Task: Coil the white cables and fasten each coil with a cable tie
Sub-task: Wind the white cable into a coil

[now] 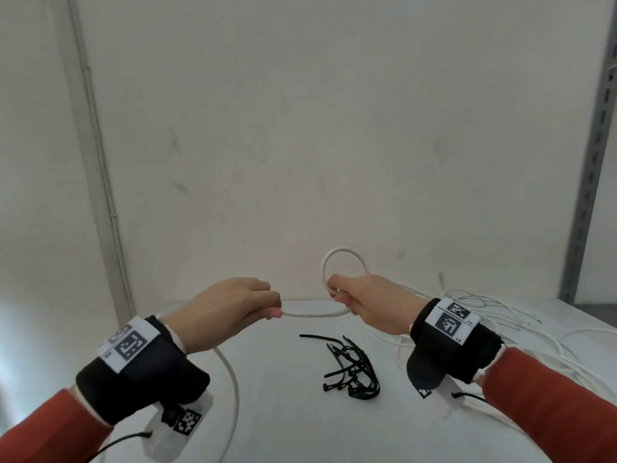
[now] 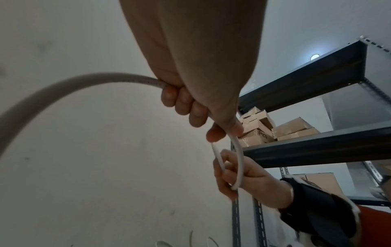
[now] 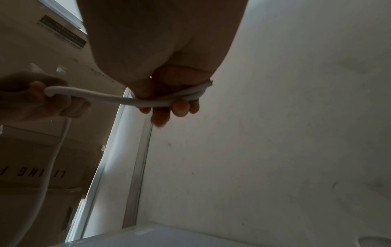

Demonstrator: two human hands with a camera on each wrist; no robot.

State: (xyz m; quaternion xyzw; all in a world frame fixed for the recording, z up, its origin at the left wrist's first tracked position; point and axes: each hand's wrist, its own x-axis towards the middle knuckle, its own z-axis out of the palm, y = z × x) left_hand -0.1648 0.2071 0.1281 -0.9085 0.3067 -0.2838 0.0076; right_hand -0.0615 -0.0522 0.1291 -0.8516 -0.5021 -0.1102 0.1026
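A thick white cable (image 1: 314,313) stretches between my two hands above the white table (image 1: 287,426). My right hand (image 1: 364,304) grips a small upright loop of it (image 1: 344,253), with the strands crossing under its curled fingers (image 3: 177,108). My left hand (image 1: 233,310) holds the cable in a fist (image 2: 186,103); from it the rest curves down across the table toward me (image 1: 235,389). A heap of black cable ties (image 1: 352,370) lies on the table below and between my hands.
A loose tangle of thinner white cables (image 1: 474,315) is spread on the table behind my right wrist. A plain wall rises at the back. A metal shelf upright (image 1: 591,168) stands at right, with cardboard boxes (image 2: 262,128) on the shelves.
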